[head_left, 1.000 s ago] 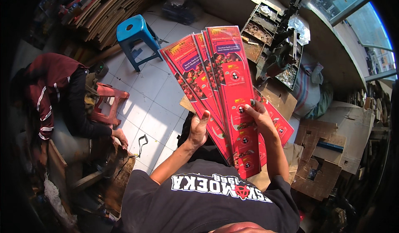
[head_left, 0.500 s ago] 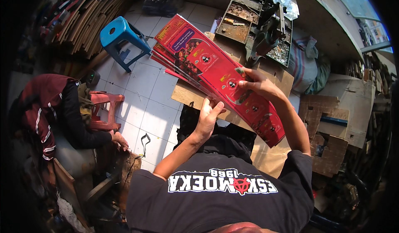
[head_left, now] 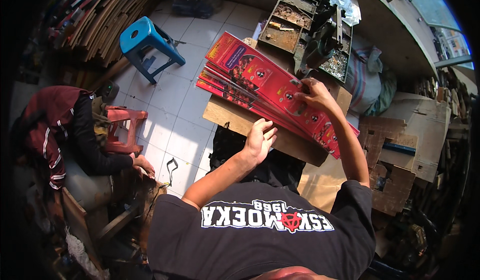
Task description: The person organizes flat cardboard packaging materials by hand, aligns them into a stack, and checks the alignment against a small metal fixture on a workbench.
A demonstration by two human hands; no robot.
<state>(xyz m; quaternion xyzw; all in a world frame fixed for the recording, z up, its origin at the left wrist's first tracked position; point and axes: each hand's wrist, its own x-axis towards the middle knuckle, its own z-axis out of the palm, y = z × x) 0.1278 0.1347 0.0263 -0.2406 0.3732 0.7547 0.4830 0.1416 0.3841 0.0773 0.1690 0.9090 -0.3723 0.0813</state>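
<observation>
A fanned stack of long red printed sheets [head_left: 272, 82], with food pictures on them, slants over a wooden board in front of me. My right hand [head_left: 318, 96] grips its far edge, thumb on the top sheet and fingers curled over the rim. At the near edge of the stack, my left hand [head_left: 261, 139] has its fingers loosely bent and apart, holding nothing. Whether its fingertips brush the lower sheets is hard to see. The lower sheets spread out toward the left end.
Below the sheets lies the wooden board [head_left: 225, 115]. Beyond it stand a metal machine [head_left: 322, 45] and a compartment tray [head_left: 282, 22] of small parts. A blue stool [head_left: 145, 35] is at far left. Another person in a maroon sleeve [head_left: 55, 112] sits left, near a red stool [head_left: 125, 130].
The stack has come down toward the board and shifted slightly right, with its lower sheets fanned wider. My left hand has let go of the near edge; my right hand keeps hold.
</observation>
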